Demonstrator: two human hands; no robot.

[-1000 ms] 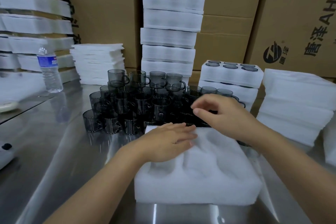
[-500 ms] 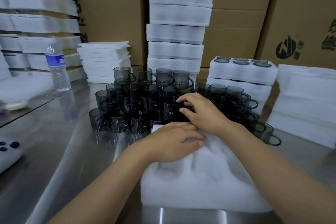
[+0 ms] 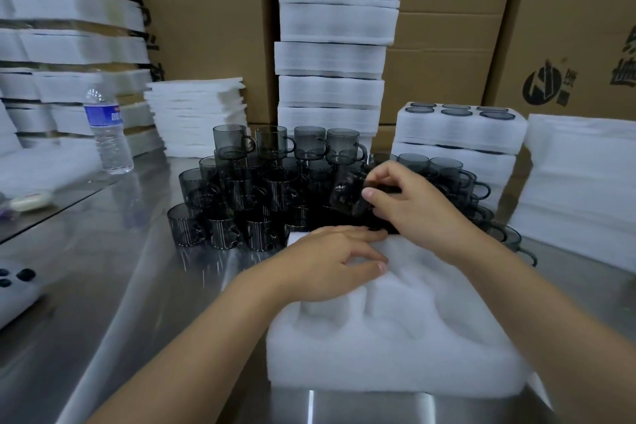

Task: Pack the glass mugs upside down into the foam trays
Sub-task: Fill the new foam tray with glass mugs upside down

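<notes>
A white foam tray point(image 3: 395, 330) with round hollows lies on the steel table in front of me. My left hand point(image 3: 330, 263) rests on its far left part, fingers slightly bent. Behind the tray stands a stacked cluster of smoky grey glass mugs point(image 3: 247, 189). My right hand point(image 3: 413, 206) grips one tilted mug point(image 3: 347, 191) just above the cluster, near the tray's far edge. A filled foam tray point(image 3: 461, 129) with upside-down mugs sits on a stack at the back right.
A tall stack of foam trays point(image 3: 335, 45) rises behind the mugs. Foam sheet piles lie at the right point(image 3: 581, 179) and back left point(image 3: 199, 113). A water bottle point(image 3: 106, 127) stands at the left. Cardboard boxes point(image 3: 564, 21) form the back wall.
My right hand reached over the mug cluster, closed on one mug and lifted it, tilting it. My left hand stayed on the foam tray.
</notes>
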